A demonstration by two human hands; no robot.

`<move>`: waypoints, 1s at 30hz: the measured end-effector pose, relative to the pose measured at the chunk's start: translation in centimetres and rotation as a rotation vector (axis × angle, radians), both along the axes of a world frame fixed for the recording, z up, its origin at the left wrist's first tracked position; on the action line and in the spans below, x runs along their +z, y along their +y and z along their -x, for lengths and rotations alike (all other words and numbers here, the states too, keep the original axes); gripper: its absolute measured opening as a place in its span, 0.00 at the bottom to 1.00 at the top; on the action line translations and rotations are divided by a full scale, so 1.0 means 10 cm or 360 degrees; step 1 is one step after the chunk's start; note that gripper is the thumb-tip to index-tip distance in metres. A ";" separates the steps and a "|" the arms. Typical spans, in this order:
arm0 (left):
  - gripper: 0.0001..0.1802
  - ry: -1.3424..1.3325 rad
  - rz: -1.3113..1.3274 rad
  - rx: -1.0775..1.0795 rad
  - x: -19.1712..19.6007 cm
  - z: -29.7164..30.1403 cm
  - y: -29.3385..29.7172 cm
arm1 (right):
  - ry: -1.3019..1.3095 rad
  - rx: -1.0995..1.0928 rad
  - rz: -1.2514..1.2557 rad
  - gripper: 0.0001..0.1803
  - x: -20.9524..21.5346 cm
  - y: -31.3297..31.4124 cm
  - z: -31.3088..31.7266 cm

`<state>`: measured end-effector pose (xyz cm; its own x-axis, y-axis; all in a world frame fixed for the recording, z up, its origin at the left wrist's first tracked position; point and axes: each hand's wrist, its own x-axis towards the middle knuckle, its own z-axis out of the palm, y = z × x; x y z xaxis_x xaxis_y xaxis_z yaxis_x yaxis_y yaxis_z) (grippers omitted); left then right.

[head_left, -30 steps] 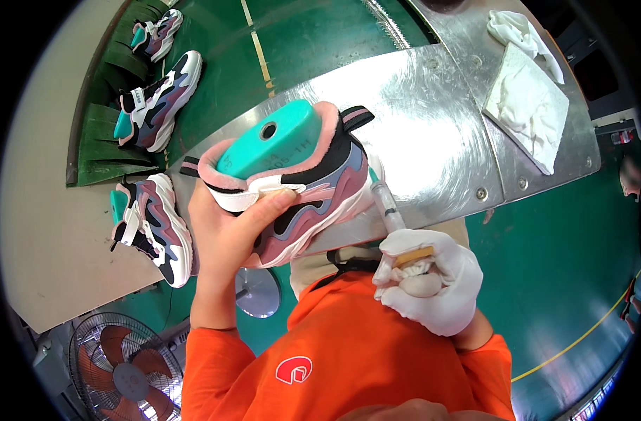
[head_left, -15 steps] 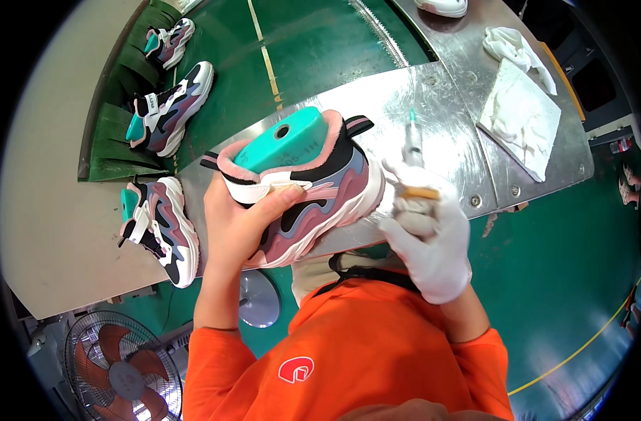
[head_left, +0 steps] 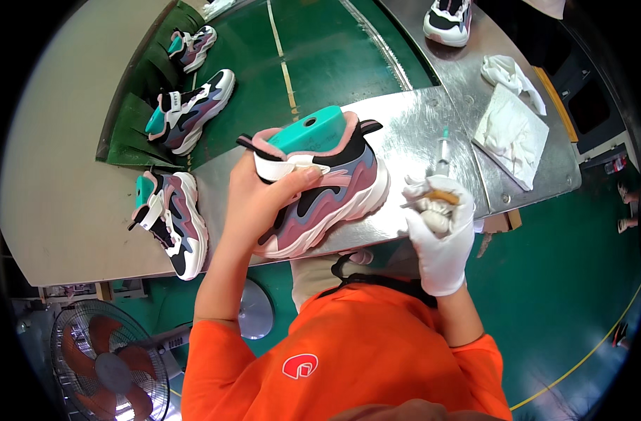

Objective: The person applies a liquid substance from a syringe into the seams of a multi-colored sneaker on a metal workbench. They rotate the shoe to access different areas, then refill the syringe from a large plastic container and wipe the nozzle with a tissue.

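Sneaker (head_left: 331,184) in pink, purple, white and black sits at the middle of the frame, a teal last (head_left: 311,130) filling its collar. The bare left hand (head_left: 264,193) grips it from its left side, thumb laid across the white strap (head_left: 282,167) and the other fingers hidden behind the upper. The sneaker thus lies between the two hands, touching only the left.

Right of centre, the white-gloved right hand (head_left: 440,235) stands apart from the shoe, its fingers curled inward around a slim syringe (head_left: 443,156) that points toward the top of the frame. An orange-brown piece (head_left: 443,197) shows among those fingers; what it belongs to cannot be told.

Beneath both spreads a metal tabletop (head_left: 412,116). A white cloth (head_left: 515,133) lies at the upper right, beyond the gloved hand. A similar shoe (head_left: 173,221) rests left of the bare forearm, well apart from the right hand.
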<state>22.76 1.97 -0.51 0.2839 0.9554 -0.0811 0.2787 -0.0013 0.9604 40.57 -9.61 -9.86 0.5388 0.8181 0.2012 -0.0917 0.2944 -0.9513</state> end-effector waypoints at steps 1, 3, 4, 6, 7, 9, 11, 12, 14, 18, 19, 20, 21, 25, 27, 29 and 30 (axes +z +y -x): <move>0.31 -0.0016 0.0005 -0.0008 0.00 0.01 0.03 | 0.0032 -0.0036 0.0040 0.27 0.10 -0.02 -0.02; 0.31 -0.0042 0.0015 -0.0020 -0.01 0.03 0.09 | 0.0100 -0.0094 0.0131 0.27 0.11 -0.01 -0.04; 0.29 -0.0028 0.0017 -0.0070 0.01 0.02 0.10 | 0.0145 -0.0054 0.0148 0.28 0.13 0.00 -0.05; 0.28 -0.0012 0.0013 -0.0082 0.02 0.03 0.12 | 0.0240 0.0021 0.0191 0.28 0.17 0.00 -0.07; 0.28 -0.0002 0.0016 -0.0090 0.02 0.04 0.13 | 0.0262 0.0068 0.0236 0.28 0.17 0.02 -0.08; 0.29 0.0036 0.0030 -0.0104 0.01 0.07 0.17 | 0.0310 0.0151 0.0333 0.29 0.15 0.12 -0.14; 0.30 0.0062 0.0019 -0.0113 0.01 0.08 0.19 | 0.0217 0.0273 0.0308 0.29 0.11 0.24 -0.22; 0.31 0.0068 0.0002 -0.0107 0.03 0.08 0.17 | 0.0196 0.0340 0.0311 0.29 0.11 0.31 -0.26; 0.32 0.0095 -0.0022 -0.0137 0.01 0.07 0.18 | 0.0195 0.0497 0.0286 0.28 0.08 0.44 -0.38; 0.33 0.0025 0.0017 -0.0153 -0.03 0.07 0.21 | 0.0316 0.0746 0.0392 0.27 0.17 0.65 -0.49; 0.33 0.0060 0.0013 -0.0133 -0.03 0.07 0.20 | 0.0326 0.0791 0.0366 0.27 0.14 0.70 -0.50; 0.33 0.0095 0.0008 -0.0114 -0.01 0.06 0.18 | 0.0335 0.0835 0.0338 0.26 0.11 0.74 -0.51; 0.33 0.0130 0.0012 -0.0091 -0.03 0.07 0.18 | 0.0357 0.0872 0.0325 0.26 0.08 0.76 -0.51; 0.34 0.0094 -0.0008 -0.0084 -0.12 0.10 0.22 | 0.0509 0.1025 0.0387 0.25 0.09 0.82 -0.56; 0.34 0.0088 -0.0012 -0.0076 -0.12 0.09 0.23 | 0.0586 0.1056 0.0425 0.25 0.11 0.83 -0.57; 0.34 0.0115 -0.0017 -0.0077 -0.12 0.09 0.24 | 0.0584 0.1068 0.0440 0.25 0.10 0.85 -0.58; 0.34 0.0112 -0.0015 -0.0072 -0.12 0.08 0.23 | 0.0572 0.1078 0.0447 0.25 0.09 0.87 -0.59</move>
